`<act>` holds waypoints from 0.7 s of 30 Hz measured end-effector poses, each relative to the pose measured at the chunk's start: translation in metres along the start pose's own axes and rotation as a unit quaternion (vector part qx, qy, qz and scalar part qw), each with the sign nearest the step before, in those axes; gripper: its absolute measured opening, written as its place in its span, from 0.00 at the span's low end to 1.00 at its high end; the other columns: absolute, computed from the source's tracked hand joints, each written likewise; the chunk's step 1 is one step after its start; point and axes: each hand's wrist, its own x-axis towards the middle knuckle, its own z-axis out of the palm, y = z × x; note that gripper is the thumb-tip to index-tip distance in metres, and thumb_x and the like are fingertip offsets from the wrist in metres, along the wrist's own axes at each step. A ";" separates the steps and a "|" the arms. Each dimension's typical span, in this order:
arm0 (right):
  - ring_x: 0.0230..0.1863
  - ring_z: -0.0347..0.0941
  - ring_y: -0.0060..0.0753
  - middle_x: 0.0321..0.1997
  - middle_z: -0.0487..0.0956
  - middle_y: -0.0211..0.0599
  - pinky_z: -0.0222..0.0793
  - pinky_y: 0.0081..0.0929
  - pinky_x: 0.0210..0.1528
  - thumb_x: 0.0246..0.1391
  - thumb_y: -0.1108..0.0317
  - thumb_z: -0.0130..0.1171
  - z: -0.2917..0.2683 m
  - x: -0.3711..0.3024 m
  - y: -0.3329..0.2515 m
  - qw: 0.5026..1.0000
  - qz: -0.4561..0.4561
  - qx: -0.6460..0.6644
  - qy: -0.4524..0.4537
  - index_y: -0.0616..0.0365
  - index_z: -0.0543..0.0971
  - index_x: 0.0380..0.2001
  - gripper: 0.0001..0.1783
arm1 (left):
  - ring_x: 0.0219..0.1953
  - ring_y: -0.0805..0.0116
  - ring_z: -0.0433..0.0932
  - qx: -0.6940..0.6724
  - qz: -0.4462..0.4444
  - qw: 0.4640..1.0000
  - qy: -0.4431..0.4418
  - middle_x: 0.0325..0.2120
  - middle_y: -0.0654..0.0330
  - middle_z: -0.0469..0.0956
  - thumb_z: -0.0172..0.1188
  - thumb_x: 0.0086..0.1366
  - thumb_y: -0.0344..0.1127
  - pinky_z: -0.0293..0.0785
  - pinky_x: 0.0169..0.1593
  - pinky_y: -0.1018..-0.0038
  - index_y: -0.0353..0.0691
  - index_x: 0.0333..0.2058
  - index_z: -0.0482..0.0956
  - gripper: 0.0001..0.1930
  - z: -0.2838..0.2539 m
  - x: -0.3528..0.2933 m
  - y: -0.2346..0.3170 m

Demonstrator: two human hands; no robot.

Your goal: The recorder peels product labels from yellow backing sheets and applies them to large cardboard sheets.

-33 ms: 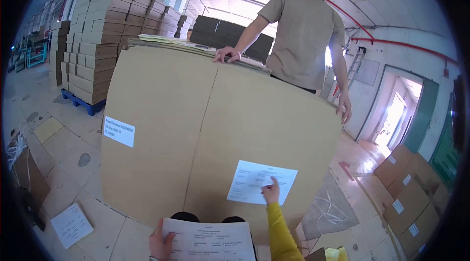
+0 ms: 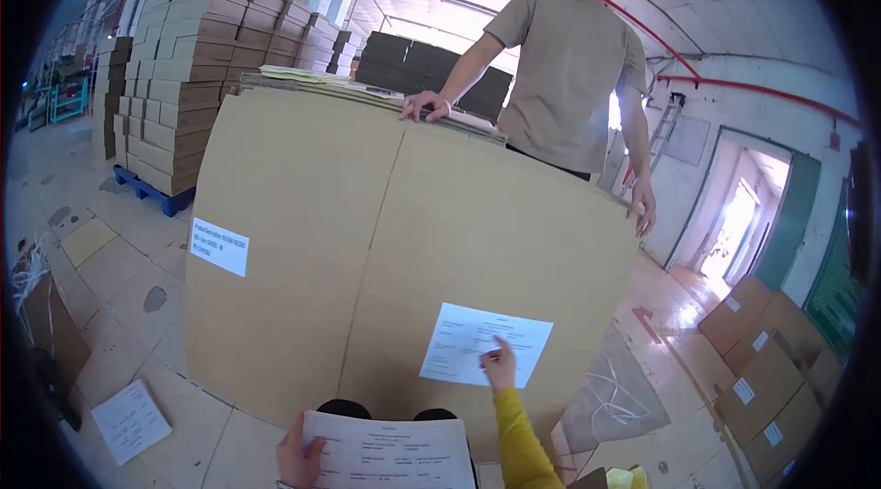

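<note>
A left hand (image 2: 300,454) clasps the edge of a flat, white paper stack (image 2: 395,454), thumb on top, above the person's dark-clad knees. Just beyond, the right hand (image 2: 498,368), in a mustard sleeve (image 2: 523,438), is free of any grip, its forefinger extended over a smooth, rectangular white sheet (image 2: 450,351); whether the fingertip presses is unclear. That sheet lies slightly tilted, low on the right half of a broad, matte brown cardboard panel (image 2: 289,177), creased down the middle. A smaller white label (image 2: 219,248) sits at its left edge. A co-worker's hand (image 2: 425,106) rests on the far edge. Around spreads a stained, tiled floor (image 2: 128,305); beyond, stacked cartons (image 2: 170,94) stand on a blue plastic pallet (image 2: 156,193), and a bright doorway (image 2: 739,200) opens at right.
</note>
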 end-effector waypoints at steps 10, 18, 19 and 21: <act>0.54 0.60 0.44 0.51 0.66 0.45 0.55 0.41 0.54 0.41 0.49 0.62 0.066 -0.177 -0.135 0.884 -0.290 -0.142 -0.339 0.56 0.69 0.51 0.34 | 0.32 0.48 0.77 0.050 0.056 0.996 -0.048 0.33 0.44 0.76 0.63 0.51 0.33 0.74 0.36 0.63 0.33 0.53 0.64 0.30 0.001 0.002 0.017; 0.44 0.64 0.47 0.41 0.69 0.43 0.60 0.37 0.47 0.29 0.63 0.70 0.061 -0.176 -0.150 0.936 -0.208 -0.101 -0.266 0.57 0.74 0.37 0.27 | 0.31 0.54 0.76 0.037 0.070 0.995 -0.069 0.33 0.51 0.75 0.61 0.53 0.33 0.73 0.33 0.66 0.42 0.55 0.62 0.30 0.010 0.008 0.020; 0.44 0.64 0.47 0.41 0.69 0.43 0.60 0.37 0.47 0.29 0.63 0.70 0.060 -0.178 -0.153 0.933 -0.208 -0.092 -0.280 0.57 0.74 0.37 0.27 | 0.31 0.54 0.76 0.046 0.058 0.995 -0.062 0.33 0.51 0.75 0.61 0.53 0.33 0.73 0.33 0.66 0.42 0.55 0.62 0.30 0.007 0.004 0.021; 0.44 0.63 0.46 0.40 0.68 0.42 0.60 0.37 0.47 0.29 0.65 0.70 0.057 -0.184 -0.157 0.944 -0.168 -0.072 -0.273 0.57 0.74 0.35 0.25 | 0.31 0.55 0.76 0.032 0.070 0.994 -0.072 0.34 0.53 0.75 0.61 0.53 0.33 0.73 0.33 0.67 0.42 0.54 0.64 0.28 0.003 -0.003 0.023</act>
